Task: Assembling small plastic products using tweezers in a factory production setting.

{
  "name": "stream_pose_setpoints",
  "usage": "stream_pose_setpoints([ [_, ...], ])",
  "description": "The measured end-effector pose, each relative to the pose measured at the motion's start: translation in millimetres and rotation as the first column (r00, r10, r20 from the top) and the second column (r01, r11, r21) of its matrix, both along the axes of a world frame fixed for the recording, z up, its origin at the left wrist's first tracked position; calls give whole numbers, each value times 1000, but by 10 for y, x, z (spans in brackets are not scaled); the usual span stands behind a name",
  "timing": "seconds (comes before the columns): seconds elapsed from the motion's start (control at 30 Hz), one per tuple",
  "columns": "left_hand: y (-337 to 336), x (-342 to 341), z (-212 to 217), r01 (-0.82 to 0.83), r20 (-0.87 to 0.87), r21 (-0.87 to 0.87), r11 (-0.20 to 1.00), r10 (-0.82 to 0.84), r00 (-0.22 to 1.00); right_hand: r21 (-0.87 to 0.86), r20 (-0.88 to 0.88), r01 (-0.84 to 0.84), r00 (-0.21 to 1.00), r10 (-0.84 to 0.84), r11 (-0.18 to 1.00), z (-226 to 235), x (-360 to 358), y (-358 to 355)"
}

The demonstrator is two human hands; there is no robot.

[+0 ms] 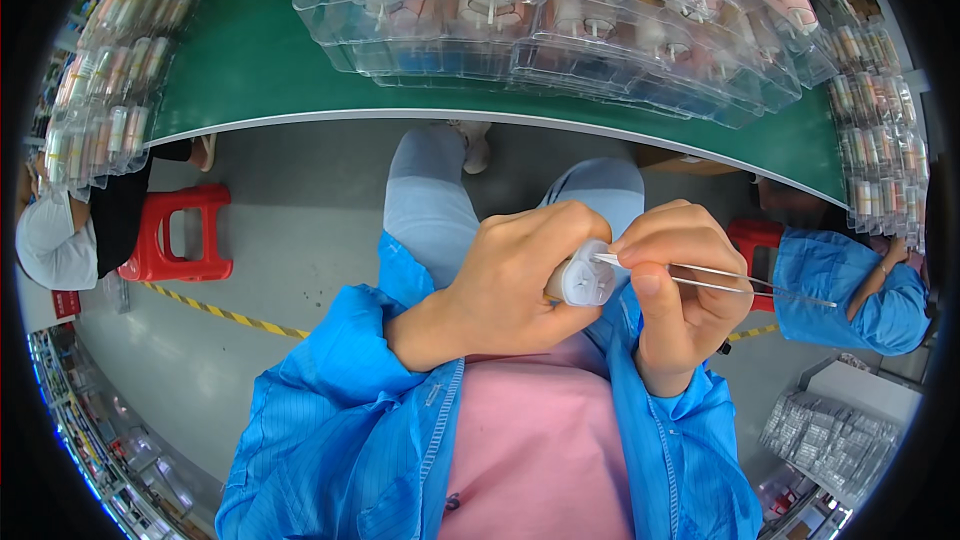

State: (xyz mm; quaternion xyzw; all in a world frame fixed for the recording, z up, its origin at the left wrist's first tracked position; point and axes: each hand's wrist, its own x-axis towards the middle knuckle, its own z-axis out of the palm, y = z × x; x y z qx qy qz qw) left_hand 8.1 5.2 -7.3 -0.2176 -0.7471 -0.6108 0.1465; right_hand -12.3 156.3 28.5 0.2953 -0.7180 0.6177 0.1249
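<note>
My left hand (520, 275) is wrapped round a short cylinder with a pale grey, round, moulded end face (588, 278). The rest of its body is mostly hidden in my fingers. Thumb and forefinger of my right hand (685, 275) pinch a small white pointed piece (606, 258), whose tip touches or nearly touches that end face. Slim metal tweezers (715, 271) lie across the same hand, their two thin arms sticking out to the right. Both hands are above my lap, in front of the table edge.
Stacked clear plastic trays (430, 40) of pink and white cylinders stand on the green table (240, 70). More filled trays (120, 90) line the left, others (875, 130) the right. Co-workers sit either side, one near a red stool (185, 230), one in a blue sleeve (835, 285).
</note>
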Motion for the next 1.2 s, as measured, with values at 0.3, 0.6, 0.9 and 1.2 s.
stream_pose_setpoints([
  [0.3, -16, -37, -62, 26, 11, -2, 1000, -26, 1000, 80, 63, 42, 997, -47, 996, 54, 50, -18],
  [0.6, -64, -33, -9, 162, 109, 186, 969, -184, 977, -247, 193, 55, 981, -6, 968, -69, 137, -4],
  [0.9, -71, -16, -8, 170, 121, 196, 966, -196, 973, -235, 186, 30, 982, 15, 972, -74, 140, 0],
  [1.2, -77, -50, 15, 197, 115, 168, 966, -217, 969, -255, 186, 111, 980, -64, 960, -75, 128, 10],
])
